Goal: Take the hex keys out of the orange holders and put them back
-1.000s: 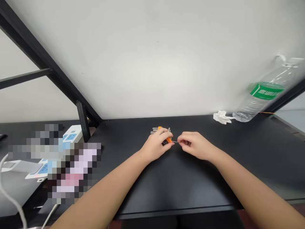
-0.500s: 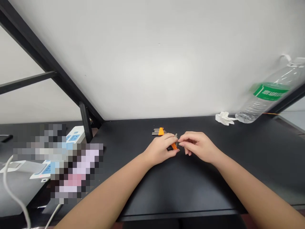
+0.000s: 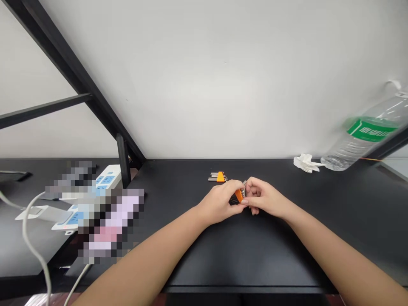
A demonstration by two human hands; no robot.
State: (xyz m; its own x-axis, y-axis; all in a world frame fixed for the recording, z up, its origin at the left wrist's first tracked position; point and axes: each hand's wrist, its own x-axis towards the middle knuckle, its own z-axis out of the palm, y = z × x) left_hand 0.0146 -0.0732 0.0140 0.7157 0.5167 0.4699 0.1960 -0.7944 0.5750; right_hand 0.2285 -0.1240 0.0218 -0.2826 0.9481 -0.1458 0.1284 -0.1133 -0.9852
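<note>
L hand (image 3: 219,202) curls round orange holder (image 3: 239,196) w/ hex keys (image 3: 243,192), apparently to steady it; R hand (image 3: 264,197) is part-closed at holder's R end, can't tell if gripping. 2nd holder (image 3: 220,177) lies apart, behind, on black desk (image 3: 255,255).

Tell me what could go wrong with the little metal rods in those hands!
One of the metal rods might slip from the orange holder in the left hand. The right hand is right up against them, so it could get poked. The second orange holder lies just beyond the left hand, so a bump might shift it.
</note>
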